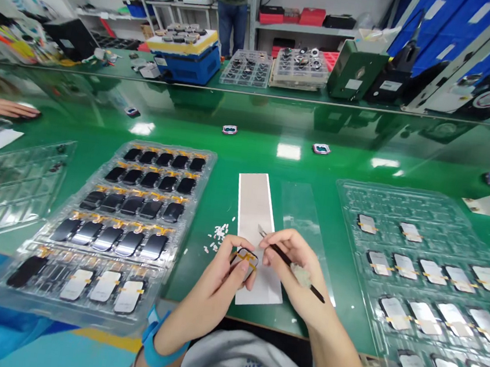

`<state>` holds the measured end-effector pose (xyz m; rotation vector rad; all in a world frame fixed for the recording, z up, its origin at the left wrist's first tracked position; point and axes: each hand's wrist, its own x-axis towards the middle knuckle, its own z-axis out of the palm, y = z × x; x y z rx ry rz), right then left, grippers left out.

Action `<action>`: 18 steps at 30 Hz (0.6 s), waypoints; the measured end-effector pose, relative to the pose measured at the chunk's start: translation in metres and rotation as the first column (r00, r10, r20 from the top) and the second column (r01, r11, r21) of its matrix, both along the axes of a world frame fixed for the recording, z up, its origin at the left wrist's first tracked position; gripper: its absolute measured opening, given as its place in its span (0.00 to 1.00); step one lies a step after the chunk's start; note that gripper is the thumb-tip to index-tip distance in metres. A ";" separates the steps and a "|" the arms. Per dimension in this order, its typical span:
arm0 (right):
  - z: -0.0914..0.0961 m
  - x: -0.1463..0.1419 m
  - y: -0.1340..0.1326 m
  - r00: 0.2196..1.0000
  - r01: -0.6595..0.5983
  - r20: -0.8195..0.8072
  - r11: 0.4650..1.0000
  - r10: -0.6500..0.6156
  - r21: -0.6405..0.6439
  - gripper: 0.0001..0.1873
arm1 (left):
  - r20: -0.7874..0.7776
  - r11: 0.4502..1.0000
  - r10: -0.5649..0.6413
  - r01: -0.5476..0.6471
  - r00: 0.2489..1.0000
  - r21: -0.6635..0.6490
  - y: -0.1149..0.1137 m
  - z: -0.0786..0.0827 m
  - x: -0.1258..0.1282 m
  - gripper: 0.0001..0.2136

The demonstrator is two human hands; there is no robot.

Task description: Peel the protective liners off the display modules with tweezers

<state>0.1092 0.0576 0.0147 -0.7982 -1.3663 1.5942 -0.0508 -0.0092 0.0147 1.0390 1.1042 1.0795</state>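
Observation:
My left hand point(213, 279) pinches a small dark display panel point(246, 263) with a yellow flex strip across it. My right hand point(293, 264) grips a thin black-handled metal-tipped tool point(283, 255), its tip just above the panel. A tuft of pale fibre point(301, 274) clings near my right palm. Beneath both hands lies a long white-edged grey sheet point(253, 219), with a clear film strip point(299, 224) beside it. Small white scraps point(220, 234) lie left of the sheet. Plastic trays flank my hands: dark panels point(100, 227) at left, white-filmed panels point(418, 283) at right.
A co-worker's hand point(3, 107) rests at the far left of the green bench point(291, 118). Small pink-rimmed parts point(229, 129) lie mid-bench. Beyond stand a blue fixture point(183, 63), parts trays point(301, 69), and a green instrument case point(355, 69). A person stands by shelving behind.

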 end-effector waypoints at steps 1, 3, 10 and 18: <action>0.000 0.001 -0.001 0.997 0.068 -0.036 0.997 -0.067 0.026 0.03 | 0.007 1.000 0.017 -0.017 1.000 0.003 0.000 -0.001 0.001 0.10; 0.001 0.002 -0.003 0.972 0.197 -0.137 0.979 -0.188 0.056 0.05 | 0.033 0.997 0.068 -0.069 0.997 0.022 0.000 -0.004 0.004 0.10; 0.001 -0.005 -0.014 0.894 0.324 -0.355 0.942 -0.275 0.085 0.03 | 0.071 0.970 0.230 -0.235 0.971 0.060 0.003 -0.009 0.013 0.12; -0.015 -0.024 -0.028 0.863 0.498 -0.169 0.859 -0.477 0.118 0.04 | 0.257 0.959 0.275 -0.285 0.927 0.002 0.001 -0.012 0.017 0.16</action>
